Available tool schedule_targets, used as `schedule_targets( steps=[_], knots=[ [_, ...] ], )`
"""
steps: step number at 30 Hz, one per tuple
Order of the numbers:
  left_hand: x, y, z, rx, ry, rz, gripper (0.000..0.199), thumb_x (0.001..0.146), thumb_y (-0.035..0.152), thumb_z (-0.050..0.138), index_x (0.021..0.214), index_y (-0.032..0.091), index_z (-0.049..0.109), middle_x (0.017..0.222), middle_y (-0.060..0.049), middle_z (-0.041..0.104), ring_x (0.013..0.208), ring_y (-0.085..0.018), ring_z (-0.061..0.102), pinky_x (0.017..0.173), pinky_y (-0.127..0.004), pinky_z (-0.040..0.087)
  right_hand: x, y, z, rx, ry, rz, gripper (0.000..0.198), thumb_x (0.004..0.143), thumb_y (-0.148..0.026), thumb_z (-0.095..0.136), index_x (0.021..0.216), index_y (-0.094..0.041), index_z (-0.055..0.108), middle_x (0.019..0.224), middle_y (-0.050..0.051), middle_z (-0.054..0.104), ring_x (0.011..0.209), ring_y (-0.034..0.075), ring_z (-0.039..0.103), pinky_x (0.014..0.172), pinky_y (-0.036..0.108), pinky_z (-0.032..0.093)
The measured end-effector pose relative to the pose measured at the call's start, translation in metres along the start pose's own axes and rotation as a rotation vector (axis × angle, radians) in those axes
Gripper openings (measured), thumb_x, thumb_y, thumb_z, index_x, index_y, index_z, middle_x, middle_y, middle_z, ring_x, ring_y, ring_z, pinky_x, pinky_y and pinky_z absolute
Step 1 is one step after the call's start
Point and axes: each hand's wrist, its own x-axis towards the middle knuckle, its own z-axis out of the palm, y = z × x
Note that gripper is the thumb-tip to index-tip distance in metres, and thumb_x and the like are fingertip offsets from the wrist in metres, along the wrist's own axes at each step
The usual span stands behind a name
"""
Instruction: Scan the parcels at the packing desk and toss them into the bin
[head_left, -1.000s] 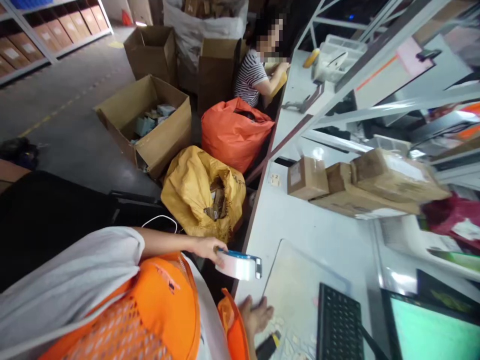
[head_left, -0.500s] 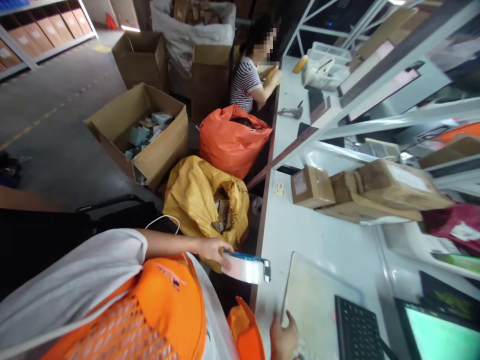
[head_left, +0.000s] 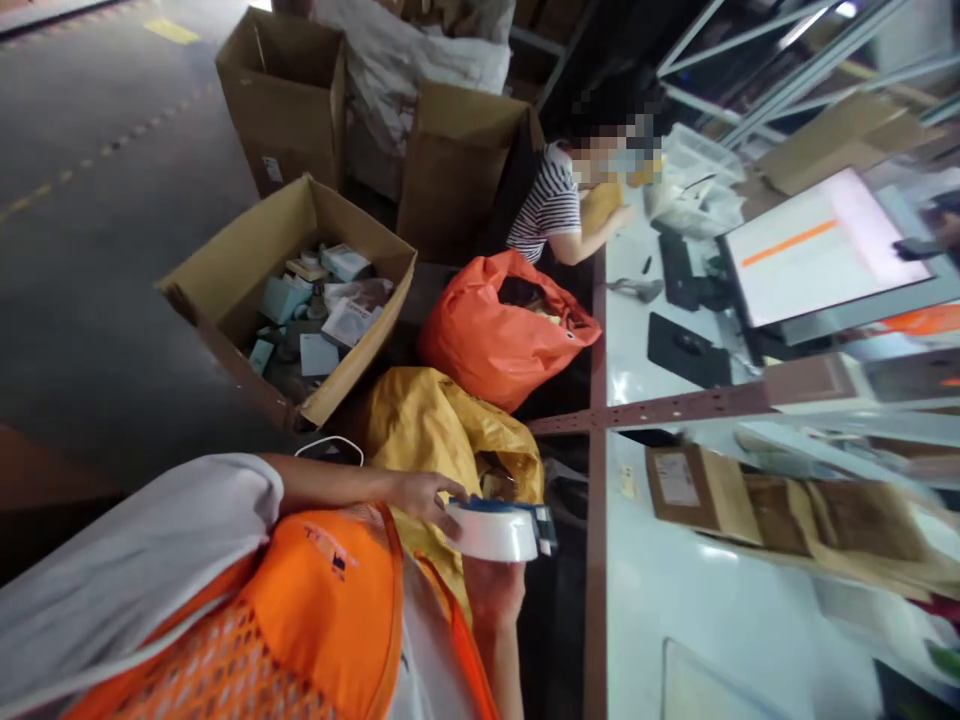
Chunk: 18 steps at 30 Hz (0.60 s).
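Note:
My left hand (head_left: 427,500) is closed around a tape dispenser (head_left: 495,532), with the thumb on the near end. It carries a wide roll of whitish tape, a blue top and a dark piece at the far end. Right below the roll is my right hand (head_left: 496,592), close against it or touching it. Its fingers are hidden behind the roll, so their grip does not show. Both hands are in front of the orange vest, above a yellow sack (head_left: 420,430) and left of the white worktable's edge (head_left: 597,620).
An orange bag (head_left: 495,330) stands behind the yellow sack. To its left is an open carton (head_left: 232,260) holding small boxes. A co-worker in a striped shirt (head_left: 546,205) sits at the far end. Parcels (head_left: 705,495) and a monitor (head_left: 817,250) are on the right.
My right hand has come off the worktable to the tape dispenser, which my left hand still holds. The view has turned left, so the table appears farther right.

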Motion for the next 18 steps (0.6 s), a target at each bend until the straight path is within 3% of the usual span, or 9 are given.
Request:
schedule_targets(
  steps=[3, 6, 9, 12, 14, 15, 16, 18],
  knots=[
    [-0.022, 0.017, -0.028, -0.095, -0.056, 0.062, 0.088, 0.052, 0.059, 0.102, 0.123, 0.02, 0.07, 0.089, 0.0, 0.067, 0.08, -0.014, 0.062, 0.074, -0.025, 0.047, 0.013, -0.001, 0.064, 0.067, 0.021, -0.066, 0.066, 0.085, -0.079, 0.065, 0.135, -0.035, 0.07, 0.142, 0.005, 0.07, 0.131, 0.031, 0.065, 0.111, 0.053, 0.051],
    [-0.031, 0.029, -0.035, -0.046, -0.088, 0.123, 0.088, 0.062, 0.068, 0.094, 0.132, 0.022, 0.066, 0.105, -0.004, 0.067, 0.092, -0.016, 0.064, 0.079, -0.027, 0.049, 0.02, 0.001, 0.087, 0.103, 0.094, -0.111, 0.078, 0.082, -0.086, 0.062, 0.137, -0.032, 0.068, 0.139, 0.008, 0.071, 0.129, 0.033, 0.066, 0.106, 0.053, 0.054],
    [-0.042, 0.036, -0.061, 0.274, -0.002, 0.176, 0.084, 0.075, 0.061, 0.089, 0.144, 0.024, 0.058, 0.127, -0.01, 0.065, 0.106, -0.022, 0.066, 0.087, -0.031, 0.053, 0.026, 0.011, 0.074, 0.076, 0.289, -0.107, 0.074, 0.081, -0.084, 0.065, 0.134, -0.032, 0.068, 0.126, 0.005, 0.077, 0.117, 0.03, 0.071, 0.095, 0.047, 0.057],
    [-0.073, 0.035, -0.122, 0.733, 0.305, 0.19, 0.069, 0.085, 0.044, 0.084, 0.144, 0.02, 0.058, 0.144, -0.014, 0.061, 0.128, -0.028, 0.061, 0.111, -0.037, 0.046, 0.031, 0.029, 0.045, 0.004, 0.372, -0.047, 0.069, 0.08, -0.085, 0.063, 0.126, -0.034, 0.069, 0.108, 0.001, 0.08, 0.097, 0.025, 0.074, 0.083, 0.041, 0.059],
    [-0.105, 0.027, -0.168, 0.985, 0.571, -0.063, 0.071, 0.081, 0.034, 0.087, 0.145, 0.023, 0.059, 0.153, -0.013, 0.056, 0.142, -0.032, 0.051, 0.122, -0.04, 0.036, 0.032, 0.04, 0.028, -0.011, 0.341, -0.004, 0.071, 0.076, -0.09, 0.061, 0.117, -0.033, 0.071, 0.097, 0.0, 0.079, 0.085, 0.024, 0.073, 0.078, 0.04, 0.059],
    [-0.122, 0.02, -0.187, 1.01, 0.676, -0.167, 0.079, 0.076, 0.026, 0.089, 0.148, 0.018, 0.057, 0.157, -0.018, 0.051, 0.147, -0.04, 0.044, 0.125, -0.05, 0.031, 0.032, 0.045, 0.021, -0.023, 0.311, 0.015, 0.072, 0.074, -0.093, 0.06, 0.111, -0.032, 0.071, 0.091, -0.001, 0.079, 0.081, 0.024, 0.073, 0.075, 0.04, 0.059],
    [-0.138, 0.01, -0.203, 1.018, 0.739, -0.256, 0.089, 0.068, 0.019, 0.093, 0.149, 0.013, 0.057, 0.157, -0.025, 0.049, 0.147, -0.048, 0.041, 0.123, -0.059, 0.03, 0.031, 0.049, 0.016, -0.048, 0.276, 0.031, 0.072, 0.073, -0.095, 0.059, 0.107, -0.032, 0.07, 0.087, -0.001, 0.078, 0.078, 0.025, 0.072, 0.073, 0.04, 0.059],
    [-0.162, -0.013, -0.218, 0.986, 0.784, -0.363, 0.099, 0.056, 0.01, 0.094, 0.149, 0.011, 0.058, 0.15, -0.028, 0.055, 0.139, -0.053, 0.049, 0.117, -0.061, 0.037, 0.031, 0.054, 0.009, -0.119, 0.222, 0.062, 0.073, 0.072, -0.096, 0.057, 0.102, -0.031, 0.069, 0.082, 0.001, 0.076, 0.073, 0.027, 0.072, 0.07, 0.042, 0.059]
  ],
)
